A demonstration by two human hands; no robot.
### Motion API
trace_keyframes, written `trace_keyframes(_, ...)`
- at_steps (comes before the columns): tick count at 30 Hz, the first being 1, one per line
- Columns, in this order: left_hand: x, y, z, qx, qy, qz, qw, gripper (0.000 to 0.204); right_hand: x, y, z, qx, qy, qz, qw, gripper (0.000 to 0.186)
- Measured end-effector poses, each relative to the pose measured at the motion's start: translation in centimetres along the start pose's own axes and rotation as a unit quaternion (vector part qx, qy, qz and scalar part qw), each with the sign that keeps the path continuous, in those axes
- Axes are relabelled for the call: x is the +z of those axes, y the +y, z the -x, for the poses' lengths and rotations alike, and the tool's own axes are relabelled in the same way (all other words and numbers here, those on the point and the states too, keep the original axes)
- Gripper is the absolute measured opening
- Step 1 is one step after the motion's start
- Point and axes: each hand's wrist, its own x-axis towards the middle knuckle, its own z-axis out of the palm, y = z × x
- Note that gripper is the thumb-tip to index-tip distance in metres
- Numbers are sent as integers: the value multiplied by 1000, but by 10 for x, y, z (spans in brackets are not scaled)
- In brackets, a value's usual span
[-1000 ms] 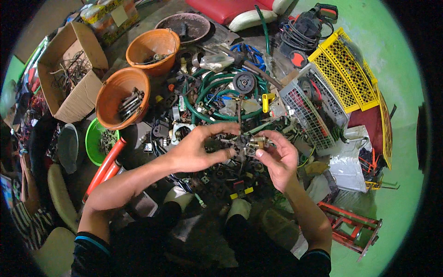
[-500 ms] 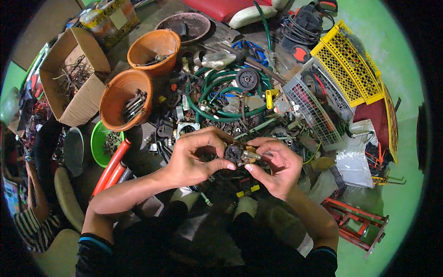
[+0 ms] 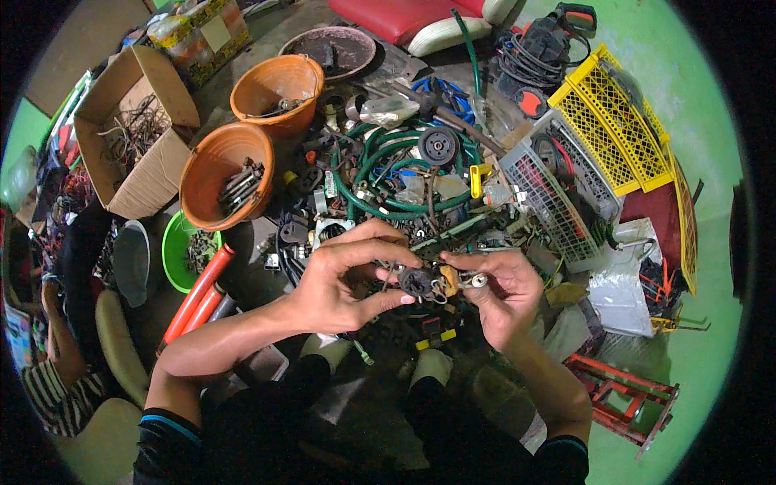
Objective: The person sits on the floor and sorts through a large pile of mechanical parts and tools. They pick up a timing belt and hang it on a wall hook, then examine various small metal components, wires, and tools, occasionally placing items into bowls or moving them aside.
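Observation:
Above the heap of parts, both hands hold one small greasy mechanical part [image 3: 418, 282], black and round at its left end. A tan-brown piece [image 3: 448, 278] and a silver fitting with a round end [image 3: 478, 280] show on its right. My left hand [image 3: 347, 271] pinches the black end between thumb and fingertips. Thumb and fingers of my right hand [image 3: 511, 293] grip the tan and silver end. The part's exact kind cannot be made out. Beyond it lie a coiled green hose [image 3: 360, 204] and a black pulley-like wheel [image 3: 438, 145].
Orange buckets [image 3: 192, 190] holding metal parts, a green bucket [image 3: 168, 259] and a cardboard box [image 3: 149, 190] of wires stand left. Red tubes [image 3: 194, 295] lie by my left forearm. Grey [image 3: 550, 190] and yellow crates [image 3: 606, 121] are right, above a red metal frame [image 3: 622, 396]. Another person's striped sleeve [image 3: 56, 396] shows far left.
The held part has turned, so the silver fitting's round end now faces up toward me. My right hand has shifted slightly right, and its fingers have changed their grip.

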Motion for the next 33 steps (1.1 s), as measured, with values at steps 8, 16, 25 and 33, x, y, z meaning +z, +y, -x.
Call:
trace_keyframes(8,-8,-11,7,-25,23,30,999,36,-4,1,-3,65,50,-13,997,25)
trace_keyframes(16,-2,-17,2,-38,24,32,998,34,11,-17,-10,77,-71,127,986,43)
trace_keyframes(25,7,-18,-2,-179,86,286,937,22,5,6,-1,21,-15,72,997,36)
trace_keyframes(33,-12,-22,-1,-162,138,174,962,17,-5,9,1,-8,45,91,995,34)
